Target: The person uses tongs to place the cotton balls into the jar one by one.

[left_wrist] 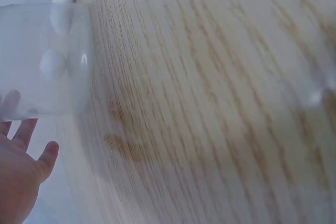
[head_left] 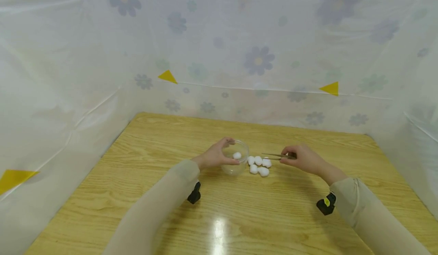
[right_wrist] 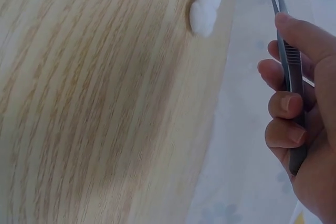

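My left hand (head_left: 216,156) grips a clear plastic cup (head_left: 233,170) by its side, thumb in front and fingers behind. Through the cup's wall in the left wrist view, one white cotton ball (left_wrist: 53,64) shows inside. Just right of the cup, several more cotton balls (head_left: 258,161) lie bunched on the table. My right hand (head_left: 307,160) holds metal tweezers (right_wrist: 294,72), thumb on one side and fingers curled around the other. Their tips point left over the cotton balls, slightly apart, with nothing seen between them.
Both arms reach over a wood-grain table (head_left: 219,205). A flower-patterned plastic sheet (head_left: 212,49) rises behind it and along both sides, with yellow triangles (head_left: 330,89) on it. Black wrist cameras (head_left: 194,193) hang under the sleeves.
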Demonstrator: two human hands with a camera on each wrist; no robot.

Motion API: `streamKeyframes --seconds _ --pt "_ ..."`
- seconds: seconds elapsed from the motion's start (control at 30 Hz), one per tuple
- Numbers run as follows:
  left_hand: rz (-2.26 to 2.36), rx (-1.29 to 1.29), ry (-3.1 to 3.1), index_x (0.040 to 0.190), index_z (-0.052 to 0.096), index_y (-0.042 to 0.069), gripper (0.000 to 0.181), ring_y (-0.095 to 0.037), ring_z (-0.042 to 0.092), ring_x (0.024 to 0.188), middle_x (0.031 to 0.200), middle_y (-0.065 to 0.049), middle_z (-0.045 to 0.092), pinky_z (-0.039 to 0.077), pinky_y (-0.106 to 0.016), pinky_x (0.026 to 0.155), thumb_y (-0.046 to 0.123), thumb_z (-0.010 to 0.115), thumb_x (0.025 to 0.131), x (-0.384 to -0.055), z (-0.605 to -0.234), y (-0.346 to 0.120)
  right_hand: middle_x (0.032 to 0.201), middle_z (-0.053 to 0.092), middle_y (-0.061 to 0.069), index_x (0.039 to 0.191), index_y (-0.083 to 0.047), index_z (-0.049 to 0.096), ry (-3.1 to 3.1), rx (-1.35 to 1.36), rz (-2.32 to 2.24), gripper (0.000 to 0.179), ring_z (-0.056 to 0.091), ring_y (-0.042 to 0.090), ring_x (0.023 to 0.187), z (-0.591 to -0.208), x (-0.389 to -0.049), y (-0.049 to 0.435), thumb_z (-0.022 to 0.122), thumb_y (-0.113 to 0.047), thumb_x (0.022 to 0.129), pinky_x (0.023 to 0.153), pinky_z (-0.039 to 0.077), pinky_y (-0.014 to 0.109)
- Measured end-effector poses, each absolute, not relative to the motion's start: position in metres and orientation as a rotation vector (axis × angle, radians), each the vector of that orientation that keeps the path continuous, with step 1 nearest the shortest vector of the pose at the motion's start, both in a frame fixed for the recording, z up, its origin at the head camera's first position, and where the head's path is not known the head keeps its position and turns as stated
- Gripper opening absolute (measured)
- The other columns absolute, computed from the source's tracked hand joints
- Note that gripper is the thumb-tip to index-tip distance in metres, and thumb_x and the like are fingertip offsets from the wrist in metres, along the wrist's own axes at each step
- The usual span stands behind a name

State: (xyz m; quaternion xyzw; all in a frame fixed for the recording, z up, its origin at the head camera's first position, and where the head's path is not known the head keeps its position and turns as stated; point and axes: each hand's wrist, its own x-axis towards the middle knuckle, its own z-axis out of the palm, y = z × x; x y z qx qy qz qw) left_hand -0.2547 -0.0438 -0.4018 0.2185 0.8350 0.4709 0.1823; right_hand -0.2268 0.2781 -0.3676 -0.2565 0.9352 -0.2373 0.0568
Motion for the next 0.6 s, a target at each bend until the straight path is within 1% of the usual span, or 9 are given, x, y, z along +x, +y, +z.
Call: streamKeyframes --seconds 0.23,0.47,0.6 --pt "1.337 0.619 2.346 0.146 0.026 0.019 0.087 -0.022 0.026 0.141 0.149 0.002 0.034 0.030 -0.047 0.111 0.037 0.076 0.077 -0.255 -0.402 -0.044 0.073 0.061 -0.002 0.097 -0.010 0.068 2.806 -0.762 -0.700 0.019 0.041 0.004 0.056 -0.374 -0.224 0.283 0.066 -0.027 0.088 0.051 0.036 0.023" --pt "1.329 0.617 2.355 0.146 0.026 0.019 0.087 -0.022 0.027 0.141 0.149 0.003 0.035 0.030 -0.047 0.111 0.037 0.076 0.077 -0.255 -0.402 -0.044 0.068 0.059 0.000 0.096 -0.012 0.068 2.777 -0.749 -0.681 0.018 0.039 0.002 0.053 -0.381 -0.222 0.287 0.066 -0.027 0.087 0.050 0.034 0.022" --pt "1.324 0.615 2.359 0.146 0.026 0.019 0.086 -0.022 0.027 0.141 0.149 0.003 0.034 0.030 -0.047 0.111 0.036 0.076 0.078 -0.255 -0.402 -0.044 0.068 0.058 -0.003 0.096 -0.011 0.068 2.766 -0.746 -0.670 0.018 0.040 0.002 0.054 -0.384 -0.220 0.287 0.067 -0.027 0.086 0.050 0.034 0.022"
